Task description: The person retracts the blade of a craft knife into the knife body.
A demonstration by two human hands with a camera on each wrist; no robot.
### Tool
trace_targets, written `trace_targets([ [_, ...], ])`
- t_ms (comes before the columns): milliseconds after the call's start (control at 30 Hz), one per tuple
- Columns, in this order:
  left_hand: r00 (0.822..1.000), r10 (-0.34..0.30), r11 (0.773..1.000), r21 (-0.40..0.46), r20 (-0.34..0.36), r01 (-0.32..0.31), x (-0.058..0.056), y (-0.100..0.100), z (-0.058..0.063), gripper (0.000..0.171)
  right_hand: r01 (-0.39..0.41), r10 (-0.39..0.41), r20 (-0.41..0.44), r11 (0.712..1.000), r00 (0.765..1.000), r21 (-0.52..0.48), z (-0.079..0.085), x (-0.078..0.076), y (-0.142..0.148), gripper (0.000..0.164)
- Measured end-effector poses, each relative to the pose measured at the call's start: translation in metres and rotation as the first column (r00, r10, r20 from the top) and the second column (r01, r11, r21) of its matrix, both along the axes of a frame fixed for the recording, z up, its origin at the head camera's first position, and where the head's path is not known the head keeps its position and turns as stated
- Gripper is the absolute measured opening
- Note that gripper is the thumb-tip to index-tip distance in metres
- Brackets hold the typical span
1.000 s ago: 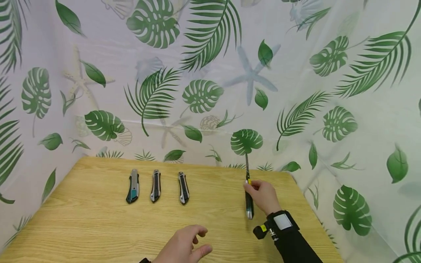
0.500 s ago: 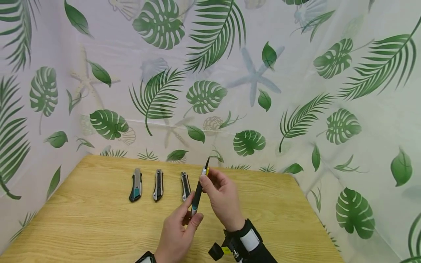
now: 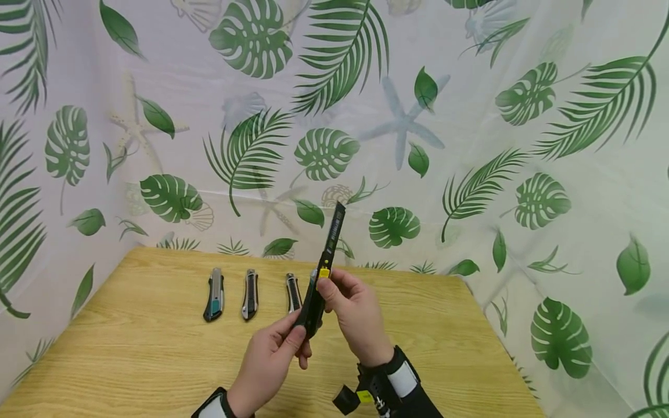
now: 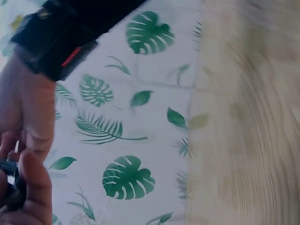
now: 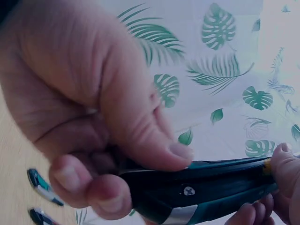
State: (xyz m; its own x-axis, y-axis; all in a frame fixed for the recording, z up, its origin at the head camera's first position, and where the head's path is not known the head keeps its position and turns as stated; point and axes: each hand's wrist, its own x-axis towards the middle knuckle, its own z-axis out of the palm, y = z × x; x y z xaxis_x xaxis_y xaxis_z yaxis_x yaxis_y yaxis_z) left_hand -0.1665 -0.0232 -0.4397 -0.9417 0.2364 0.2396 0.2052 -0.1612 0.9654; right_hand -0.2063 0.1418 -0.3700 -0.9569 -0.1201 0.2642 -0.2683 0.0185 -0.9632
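Both hands hold a black snap-off utility knife [image 3: 315,299] above the table, with its long dark blade [image 3: 334,229] extended and tilted up to the right. My left hand [image 3: 269,354] pinches the handle's rear end between thumb and fingers. The right hand [image 3: 358,310] grips farther forward, its thumb at the yellow slider [image 3: 324,273]. In the right wrist view, a screw [image 5: 189,191] shows on the dark handle, and a thumb lies against the slider at the right edge. Only a small part of the knife shows in the left wrist view.
On the wooden table [image 3: 130,360], a utility knife with a teal slider [image 3: 214,296] and two silver-and-black ones [image 3: 250,296] lie in a row. The third knife [image 3: 294,291] is partly hidden behind the held one. A leaf-patterned curtain [image 3: 340,75] closes off the back and sides.
My right hand has brought the knife from the table's right side to the middle, where my left hand has taken its rear end. The knife has turned, showing the blade's flat side.
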Motion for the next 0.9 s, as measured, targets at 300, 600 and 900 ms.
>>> trace_targets([
  [300, 0.923, -0.354, 0.927, 0.184, 0.149, 0.326, -0.006, -0.018, 0.008, 0.046, -0.143, 0.152, 0.1, 0.986, 0.983, -0.088, 0.008, -0.002, 0.006, 0.034],
  [600, 0.914, -0.361, 0.926, 0.188, 0.187, 0.327, -0.005, -0.016, 0.006, 0.049, -0.106, 0.11, 0.128, 0.994, 0.986, -0.034, 0.01, 0.0, 0.003, 0.046],
  [900, 0.916, -0.343, 0.933, 0.185, 0.207, 0.308, -0.004, -0.016, 0.003, 0.05, -0.103, 0.101, 0.103, 0.995, 0.99, 0.012, 0.007, 0.0, 0.005, 0.044],
])
